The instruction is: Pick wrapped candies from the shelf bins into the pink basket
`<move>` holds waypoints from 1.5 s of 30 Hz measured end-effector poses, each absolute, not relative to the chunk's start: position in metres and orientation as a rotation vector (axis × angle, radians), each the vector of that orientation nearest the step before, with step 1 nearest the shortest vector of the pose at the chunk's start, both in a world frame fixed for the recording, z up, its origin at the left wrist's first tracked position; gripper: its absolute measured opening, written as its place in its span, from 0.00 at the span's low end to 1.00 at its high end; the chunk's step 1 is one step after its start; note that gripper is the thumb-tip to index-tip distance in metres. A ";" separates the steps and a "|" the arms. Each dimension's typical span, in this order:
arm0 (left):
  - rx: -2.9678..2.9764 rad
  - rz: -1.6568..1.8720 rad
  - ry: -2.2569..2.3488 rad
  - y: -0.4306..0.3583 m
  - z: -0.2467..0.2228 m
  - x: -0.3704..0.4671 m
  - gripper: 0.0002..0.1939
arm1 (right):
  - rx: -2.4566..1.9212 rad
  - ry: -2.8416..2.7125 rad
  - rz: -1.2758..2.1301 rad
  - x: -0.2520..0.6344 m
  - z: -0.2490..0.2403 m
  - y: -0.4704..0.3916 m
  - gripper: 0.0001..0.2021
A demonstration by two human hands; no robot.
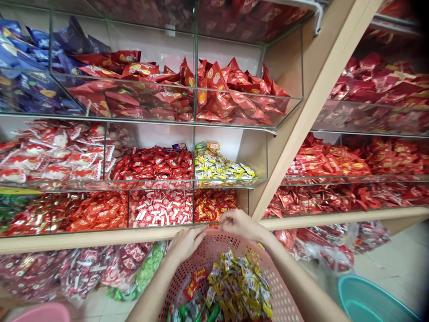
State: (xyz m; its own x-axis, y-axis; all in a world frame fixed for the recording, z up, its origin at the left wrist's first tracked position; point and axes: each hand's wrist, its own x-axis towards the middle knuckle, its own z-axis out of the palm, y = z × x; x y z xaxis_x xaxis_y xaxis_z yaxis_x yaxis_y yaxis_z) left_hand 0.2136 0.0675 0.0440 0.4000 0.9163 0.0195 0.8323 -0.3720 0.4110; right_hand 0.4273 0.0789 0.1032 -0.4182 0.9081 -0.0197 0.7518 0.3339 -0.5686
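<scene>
A pink perforated plastic basket point(281, 268) is in front of me, against the wooden shelf edge. Gold-and-white wrapped candies point(241, 281) fill much of it, with a red candy packet point(196, 282) and some green-wrapped candies point(197, 311) at the left. My left hand point(186, 243) is closed over the basket's far left rim. Above the far rim, my right hand point(239, 223) has its fingers curled; whatever they hold, if anything, is hidden. It is nearest to the lowest bin of red-and-yellow candies point(214, 201).
Glass-divided shelves hold blue packets point(33, 67), large red packets point(221, 89), red-and-white candies point(162, 208) and yellow-and-white candies point(221, 163). A slanted wooden post point(311, 112) stands right. Bagged candies point(83, 268) lie below. A teal tub point(372, 299) and pink tub point(43, 313) are on the floor.
</scene>
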 end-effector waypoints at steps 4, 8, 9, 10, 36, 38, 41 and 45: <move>2.323 0.347 1.525 0.068 0.044 0.214 0.24 | -1.135 -2.449 1.221 0.411 0.073 0.051 0.12; 2.327 0.374 1.510 0.066 0.046 0.214 0.25 | -1.166 -2.671 1.066 0.377 0.029 0.036 0.09; 2.326 0.372 1.510 0.066 0.047 0.214 0.25 | -1.193 -2.722 0.956 0.369 0.020 0.033 0.09; 2.323 0.365 1.514 0.065 0.047 0.214 0.25 | -1.211 -2.762 0.849 0.362 0.011 0.031 0.09; 2.344 0.380 1.519 0.066 0.043 0.213 0.26 | -1.360 -2.180 0.154 0.421 0.067 0.100 0.09; 2.337 0.368 1.529 0.066 0.042 0.212 0.25 | -1.412 -2.214 0.031 0.432 0.063 0.121 0.11; 2.338 0.367 1.523 0.067 0.043 0.212 0.25 | -1.454 -2.271 -0.020 0.444 0.050 0.140 0.16; 2.337 0.381 1.509 0.068 0.043 0.211 0.25 | -1.423 -2.189 0.116 0.451 0.029 0.145 0.15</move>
